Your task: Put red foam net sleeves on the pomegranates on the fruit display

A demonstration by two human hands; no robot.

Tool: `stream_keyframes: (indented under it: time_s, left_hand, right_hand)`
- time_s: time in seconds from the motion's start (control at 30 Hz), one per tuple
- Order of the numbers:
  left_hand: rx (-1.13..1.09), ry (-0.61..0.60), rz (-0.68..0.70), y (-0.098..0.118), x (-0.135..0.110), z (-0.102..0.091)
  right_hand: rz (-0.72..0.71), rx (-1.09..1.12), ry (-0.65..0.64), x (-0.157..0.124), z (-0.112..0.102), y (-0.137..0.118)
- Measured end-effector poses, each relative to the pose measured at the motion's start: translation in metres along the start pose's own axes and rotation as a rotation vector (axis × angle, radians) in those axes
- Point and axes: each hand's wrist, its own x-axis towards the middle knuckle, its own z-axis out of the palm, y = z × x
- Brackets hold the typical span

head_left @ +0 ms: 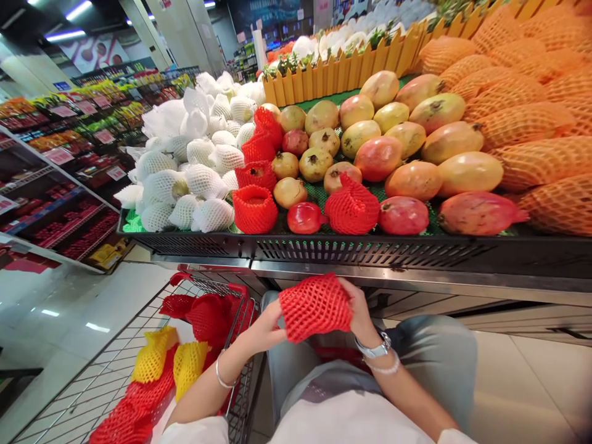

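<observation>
One red net (pixel 317 308) sits at six o'clock in my view, gripped at its ends by my left hand (pixel 267 328) and right hand (pixel 361 313); whether fruit fills it, I can't tell. From it, netted fruit (pixel 254 217) at eleven looks done; bare fruit (pixel 303 217) at twelve is unwrapped.

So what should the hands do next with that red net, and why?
If the red foam net is empty (I can't see inside), the left hand and right hand holding it could perhaps slip it over the bare red pomegranate, because that sits uncovered between two red-netted fruits.
</observation>
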Motion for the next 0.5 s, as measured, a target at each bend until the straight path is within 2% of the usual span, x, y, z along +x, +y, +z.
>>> stream_keyframes:
  time_s: [0.1, 0.17, 0.33, 0.5]
  left_hand:
    - [-0.044, -0.007, -0.071, 0.001, 0.003, 0.004]
    - [-0.051, -0.055, -0.092, 0.003, 0.006, 0.007]
    - [-0.069, -0.091, -0.098, 0.001, 0.008, 0.015]
    - [-0.059, -0.084, -0.195, -0.011, 0.001, 0.021]
  right_hand:
    - [-0.080, 0.115, -0.004, 0.004, 0.000, -0.019]
    - [-0.150, 0.148, -0.088, 0.002, 0.000, -0.026]
    - [-0.265, -0.001, -0.323, -0.004, 0.001, -0.024]
    - [-0.268, -0.136, -0.418, -0.004, 0.007, -0.025]
